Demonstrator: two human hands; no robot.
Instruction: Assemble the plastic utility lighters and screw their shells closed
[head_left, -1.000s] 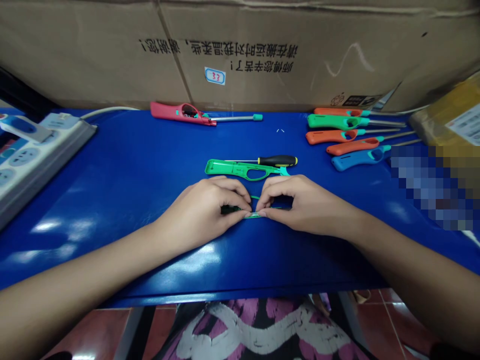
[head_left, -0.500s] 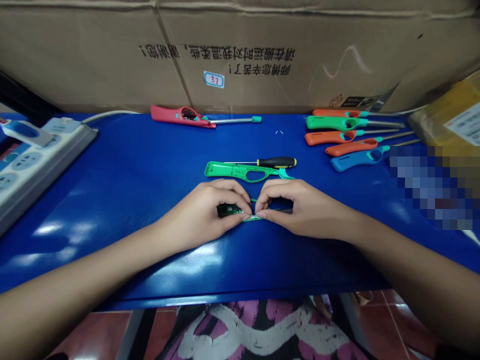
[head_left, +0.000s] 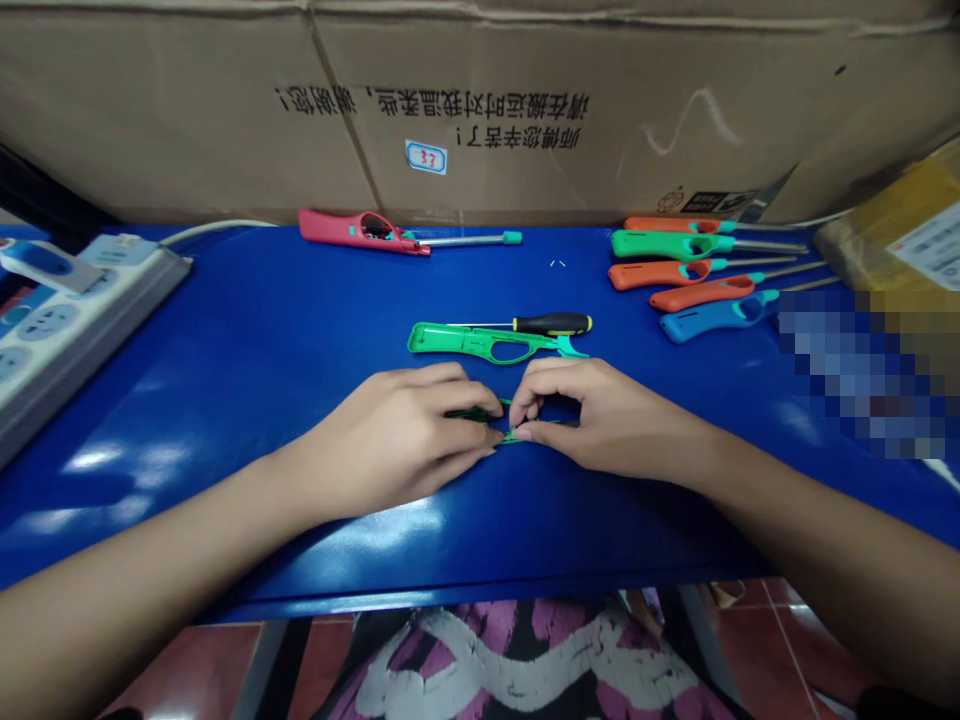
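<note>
Flat on the blue table, partly hidden under my fingers, lies an opened green lighter body [head_left: 471,413] of the long-nosed kind. My left hand [head_left: 405,432] is palm down over its left part, with bent fingers gripping the near and far edges. From the right, my right hand [head_left: 600,412] pinches thumb and index finger together at the near edge of the body; any small part between those fingertips is too small to make out. Just beyond both hands rests the other green shell half [head_left: 446,340], its inside facing up, with a turquoise trigger piece [head_left: 568,346] at its right end.
A black-and-yellow screwdriver [head_left: 555,324] lies along the shell half. Behind sits a red lighter [head_left: 345,232]; several lighters [head_left: 709,300] line the right side. A power strip [head_left: 97,300] borders the left, a cardboard box [head_left: 480,60] the back. Tiny light bits [head_left: 557,264] lie farther back.
My left hand has rolled over to palm down, and its fingers have shifted on the green lighter body. My right hand stays nearly in place, still pinching at the near edge.
</note>
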